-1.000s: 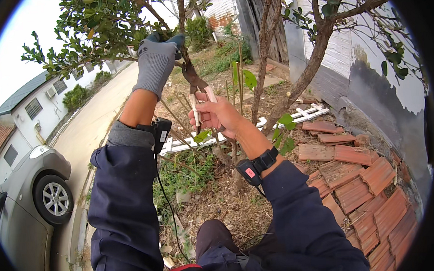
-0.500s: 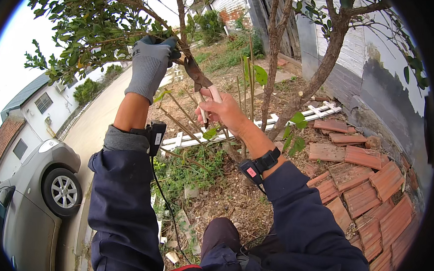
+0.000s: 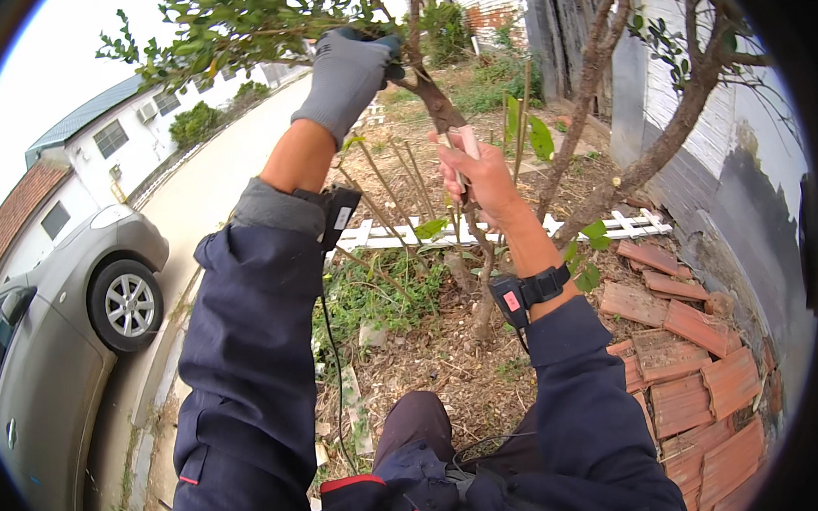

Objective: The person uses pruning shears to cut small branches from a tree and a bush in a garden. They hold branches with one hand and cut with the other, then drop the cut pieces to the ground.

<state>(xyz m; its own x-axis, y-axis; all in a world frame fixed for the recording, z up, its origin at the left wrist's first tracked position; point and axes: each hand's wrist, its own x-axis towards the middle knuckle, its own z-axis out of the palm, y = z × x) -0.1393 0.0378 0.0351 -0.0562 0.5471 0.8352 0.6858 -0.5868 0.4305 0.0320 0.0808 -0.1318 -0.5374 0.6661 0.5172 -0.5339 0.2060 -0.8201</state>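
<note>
My left hand [image 3: 344,81], in a grey knit glove with darker fingertips, is closed round a leafy branch [image 3: 259,34] of a small tree at the upper middle. Lower and to the right, my bare right hand [image 3: 485,179] grips pruning shears by their white handles [image 3: 470,142]. The shears point up toward the brown stem [image 3: 416,33] beside my gloved hand. Their blades blend with the bark, so I cannot tell whether they touch it or how far apart they are.
Cut upright stems [image 3: 411,177] stand before a low white picket fence [image 3: 625,225]. A thick trunk [image 3: 649,161] leans at the right, by a wall. Red roof tiles [image 3: 678,362] lie at lower right. A grey car [image 3: 58,348] stands at the left.
The tree and both hands now appear further right in the view. My left hand still grips the branch, and my right hand with the shears sits a little lower beneath it.
</note>
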